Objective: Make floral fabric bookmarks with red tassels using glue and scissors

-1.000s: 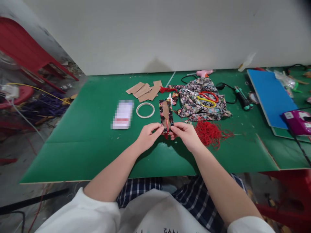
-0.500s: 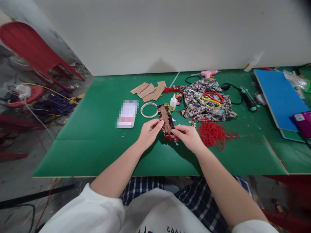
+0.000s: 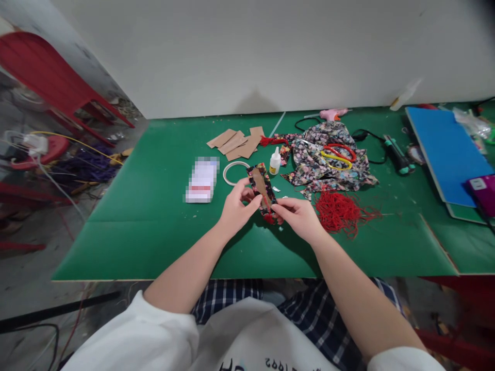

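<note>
Between my hands, over the green table, is a cardboard strip edged with floral fabric (image 3: 262,184), with red thread at its near end. My left hand (image 3: 238,207) grips its left edge, the thumb lying on the near part. The thumb and fingers of my right hand (image 3: 297,215) pinch the near right edge. Just beyond the strip stands a small white glue bottle (image 3: 275,161). A roll of white tape (image 3: 230,175) lies flat to the left, partly hidden by my left hand. Right of my right hand is a tangled heap of red thread (image 3: 338,212).
Floral cloth (image 3: 328,139) carries scissors with red and yellow handles (image 3: 337,156). Cardboard pieces (image 3: 235,144), a phone (image 3: 201,180) and a pink glue gun (image 3: 333,114) lie around. Farther right are a green-and-black tool (image 3: 396,157) and a blue board (image 3: 444,154).
My left hand has shifted its hold slightly, its fingers now lifted more beside the strip's left edge. My right hand keeps its pinch in nearly the same place.
</note>
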### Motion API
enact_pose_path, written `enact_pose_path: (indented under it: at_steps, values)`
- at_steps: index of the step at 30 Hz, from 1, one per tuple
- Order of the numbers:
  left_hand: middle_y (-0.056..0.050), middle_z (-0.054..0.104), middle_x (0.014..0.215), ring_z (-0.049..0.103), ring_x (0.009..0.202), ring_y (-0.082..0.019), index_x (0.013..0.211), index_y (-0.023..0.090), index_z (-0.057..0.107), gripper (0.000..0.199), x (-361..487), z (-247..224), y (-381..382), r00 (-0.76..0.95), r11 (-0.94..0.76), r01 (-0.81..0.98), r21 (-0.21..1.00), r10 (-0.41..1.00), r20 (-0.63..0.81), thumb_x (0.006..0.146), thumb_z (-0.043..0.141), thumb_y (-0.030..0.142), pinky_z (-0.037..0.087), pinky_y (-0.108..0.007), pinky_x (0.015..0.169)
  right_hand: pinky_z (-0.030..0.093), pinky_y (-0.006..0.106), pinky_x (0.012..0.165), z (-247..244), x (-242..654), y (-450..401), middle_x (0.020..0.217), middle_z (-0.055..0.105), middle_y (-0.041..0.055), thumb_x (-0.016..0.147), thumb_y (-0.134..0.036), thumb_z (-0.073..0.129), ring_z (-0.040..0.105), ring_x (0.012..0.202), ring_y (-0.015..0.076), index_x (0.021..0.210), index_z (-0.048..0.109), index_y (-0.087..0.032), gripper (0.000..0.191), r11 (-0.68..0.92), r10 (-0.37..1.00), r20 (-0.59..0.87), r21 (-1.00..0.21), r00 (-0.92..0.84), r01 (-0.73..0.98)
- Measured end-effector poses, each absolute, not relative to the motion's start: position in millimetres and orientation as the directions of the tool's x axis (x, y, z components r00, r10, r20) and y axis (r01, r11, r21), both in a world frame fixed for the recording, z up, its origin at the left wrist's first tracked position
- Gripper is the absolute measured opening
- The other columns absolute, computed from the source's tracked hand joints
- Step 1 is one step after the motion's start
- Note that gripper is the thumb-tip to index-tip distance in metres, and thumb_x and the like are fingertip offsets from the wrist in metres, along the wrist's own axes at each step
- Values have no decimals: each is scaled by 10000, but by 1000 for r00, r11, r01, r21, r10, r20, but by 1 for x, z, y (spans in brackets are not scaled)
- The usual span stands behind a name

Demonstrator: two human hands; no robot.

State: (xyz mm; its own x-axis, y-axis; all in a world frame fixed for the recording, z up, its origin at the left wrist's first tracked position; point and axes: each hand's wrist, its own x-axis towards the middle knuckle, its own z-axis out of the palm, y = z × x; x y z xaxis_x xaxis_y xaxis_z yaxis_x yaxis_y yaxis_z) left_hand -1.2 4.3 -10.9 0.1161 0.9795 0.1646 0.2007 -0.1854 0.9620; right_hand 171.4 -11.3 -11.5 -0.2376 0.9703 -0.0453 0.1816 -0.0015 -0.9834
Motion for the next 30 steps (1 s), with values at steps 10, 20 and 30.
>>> enact_pose_path:
  at_steps: [10, 20, 30]
  values:
    - [34, 565, 698, 545, 625, -107, 1410, 238, 170, 771, 0, -7, 1, 108, -219, 160, 963, 973, 203, 779, 615, 236, 491, -256, 647, 406, 235, 500, -13, 169, -10, 613, 604, -8, 765, -384, 582, 481, 510, 104, 783, 696, -180, 234, 23, 970, -24, -981, -243, 192]
    - [21, 604, 747, 579, 641, -110, 1413, 262, 156, 785, 0, -9, 1, 130, -209, 114, 971, 972, 194, 781, 621, 251, 506, -263, 660, 412, 237, 496, -15, 170, -11, 662, 637, 2, 767, -393, 579, 495, 518, 109, 808, 705, -191, 241, 26, 971, -23, -979, -237, 203]
    - [-2, 631, 801, 595, 667, -119, 1418, 250, 131, 791, 1, -9, 2, 132, -161, 45, 986, 979, 154, 785, 605, 255, 507, -260, 647, 418, 236, 503, -15, 169, -12, 655, 629, 2, 764, -386, 581, 495, 521, 109, 773, 697, -190, 228, 32, 970, -22, -974, -240, 222]
